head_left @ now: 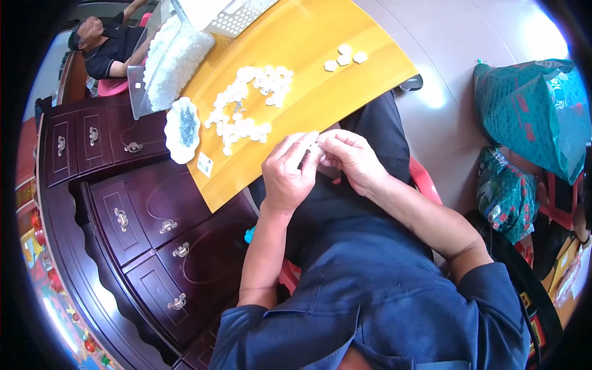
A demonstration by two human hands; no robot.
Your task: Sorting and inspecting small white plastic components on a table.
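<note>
My left hand (287, 174) and my right hand (356, 159) meet at the near edge of the yellow table (345, 92). Fingertips of both are pinched together around a small whitish piece (314, 147), mostly covered by the fingers. Just beyond my left hand lies a loose spread of small white plastic pieces (237, 102), many of them round. A few similar white pieces (344, 59) sit apart at the far right of the tabletop. Left of the spread, a white scalloped dish (177, 150) holds many tiny dark grey parts.
A clear bin (140, 102) heaped with white pieces stands at the far left, beside a white perforated basket (237, 21). Another person (114, 49) sits beyond it. Dark wooden drawers (148, 216) flank the table. Green bags (524, 117) stand at right.
</note>
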